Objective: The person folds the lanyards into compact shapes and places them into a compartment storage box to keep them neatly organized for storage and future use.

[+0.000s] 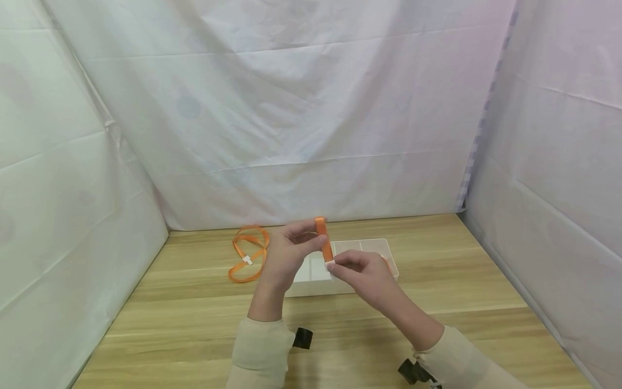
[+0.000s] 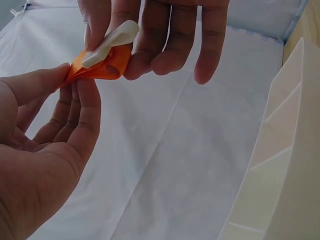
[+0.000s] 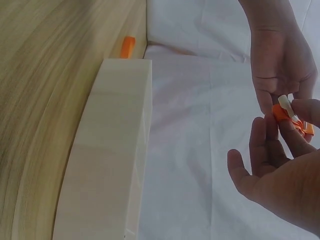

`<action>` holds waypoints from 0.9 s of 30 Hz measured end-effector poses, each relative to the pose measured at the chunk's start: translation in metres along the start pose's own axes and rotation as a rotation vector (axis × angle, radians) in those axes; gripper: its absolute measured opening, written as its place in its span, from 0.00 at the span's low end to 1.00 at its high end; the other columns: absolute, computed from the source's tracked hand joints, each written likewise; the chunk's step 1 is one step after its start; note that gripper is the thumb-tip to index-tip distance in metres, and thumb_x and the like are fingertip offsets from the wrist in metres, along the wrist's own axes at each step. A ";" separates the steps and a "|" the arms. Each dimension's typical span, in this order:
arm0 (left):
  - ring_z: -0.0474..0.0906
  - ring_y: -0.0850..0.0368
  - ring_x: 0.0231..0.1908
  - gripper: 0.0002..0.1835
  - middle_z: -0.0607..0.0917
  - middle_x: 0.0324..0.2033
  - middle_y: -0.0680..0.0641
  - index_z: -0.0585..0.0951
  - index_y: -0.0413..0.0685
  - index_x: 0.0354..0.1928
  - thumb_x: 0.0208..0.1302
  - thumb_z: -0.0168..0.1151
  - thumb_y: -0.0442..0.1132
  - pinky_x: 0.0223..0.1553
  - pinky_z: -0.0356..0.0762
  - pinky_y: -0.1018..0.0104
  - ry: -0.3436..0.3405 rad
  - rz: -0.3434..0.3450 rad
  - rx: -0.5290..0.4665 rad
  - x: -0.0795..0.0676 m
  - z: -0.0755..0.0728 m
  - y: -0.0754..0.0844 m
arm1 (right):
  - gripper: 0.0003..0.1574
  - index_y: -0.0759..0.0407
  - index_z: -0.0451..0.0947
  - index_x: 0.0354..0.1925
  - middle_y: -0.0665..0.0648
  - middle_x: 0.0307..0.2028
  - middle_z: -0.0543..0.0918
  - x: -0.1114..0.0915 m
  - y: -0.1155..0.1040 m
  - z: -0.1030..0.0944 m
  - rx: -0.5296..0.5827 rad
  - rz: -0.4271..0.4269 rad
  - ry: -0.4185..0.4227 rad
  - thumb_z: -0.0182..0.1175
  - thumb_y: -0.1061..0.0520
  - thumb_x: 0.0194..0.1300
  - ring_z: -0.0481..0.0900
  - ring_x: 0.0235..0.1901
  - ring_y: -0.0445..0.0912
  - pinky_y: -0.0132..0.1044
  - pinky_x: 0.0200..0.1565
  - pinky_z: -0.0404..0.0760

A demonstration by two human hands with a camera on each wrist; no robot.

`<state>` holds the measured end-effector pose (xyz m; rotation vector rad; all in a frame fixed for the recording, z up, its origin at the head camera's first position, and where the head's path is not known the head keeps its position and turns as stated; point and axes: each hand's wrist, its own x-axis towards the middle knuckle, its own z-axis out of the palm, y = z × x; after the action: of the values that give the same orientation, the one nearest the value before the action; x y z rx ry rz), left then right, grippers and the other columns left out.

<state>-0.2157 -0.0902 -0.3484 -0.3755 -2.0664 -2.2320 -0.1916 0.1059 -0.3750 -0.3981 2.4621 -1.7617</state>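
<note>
A folded orange lanyard [image 1: 324,246] is held up in front of me, its strap laid into a short flat bundle. My left hand [image 1: 284,254] pinches the bundle between thumb and fingers. At its lower end my right hand [image 1: 369,278] pinches near the white plastic clip [image 2: 112,44], thumb against it. In the left wrist view, the orange strap curls in a loop under the clip, and the right hand's other fingers hang apart from it. Both hands are above a white divided box [image 1: 320,288], partly hiding it.
Left of the box, a second orange lanyard [image 1: 245,280] lies loosely looped on the wooden table [image 1: 194,324], with a white clip [image 1: 247,260]. A bit of orange [image 1: 386,263] shows at the box's right side behind my right hand. White cloth [image 1: 301,108] hangs around the table.
</note>
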 end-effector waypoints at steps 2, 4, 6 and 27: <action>0.87 0.57 0.42 0.19 0.89 0.42 0.54 0.87 0.34 0.57 0.64 0.73 0.28 0.52 0.88 0.57 0.009 -0.004 0.000 0.000 0.001 0.001 | 0.12 0.54 0.90 0.44 0.53 0.44 0.92 0.000 -0.001 0.001 0.006 0.004 0.002 0.71 0.48 0.70 0.88 0.45 0.43 0.38 0.47 0.84; 0.87 0.57 0.42 0.18 0.89 0.42 0.54 0.87 0.34 0.56 0.64 0.73 0.27 0.51 0.88 0.58 0.018 -0.011 0.001 0.000 0.002 0.001 | 0.11 0.54 0.89 0.43 0.53 0.42 0.92 -0.001 -0.001 0.001 0.013 0.008 0.001 0.72 0.48 0.70 0.88 0.44 0.45 0.38 0.45 0.84; 0.87 0.58 0.42 0.18 0.90 0.41 0.54 0.87 0.35 0.56 0.63 0.73 0.27 0.50 0.89 0.58 0.029 -0.014 0.009 0.000 0.003 0.001 | 0.11 0.55 0.88 0.43 0.53 0.41 0.92 -0.002 -0.002 0.001 0.015 0.013 -0.001 0.72 0.49 0.70 0.88 0.43 0.45 0.38 0.44 0.84; 0.89 0.58 0.39 0.13 0.91 0.35 0.53 0.88 0.33 0.49 0.63 0.74 0.28 0.49 0.87 0.57 -0.009 0.033 0.003 -0.002 0.003 -0.001 | 0.23 0.57 0.81 0.64 0.58 0.39 0.86 0.005 0.008 -0.009 0.068 -0.305 -0.170 0.68 0.62 0.72 0.86 0.37 0.44 0.33 0.44 0.87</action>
<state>-0.2133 -0.0873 -0.3493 -0.4169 -2.0524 -2.2118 -0.1999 0.1153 -0.3789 -0.9183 2.3143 -1.8206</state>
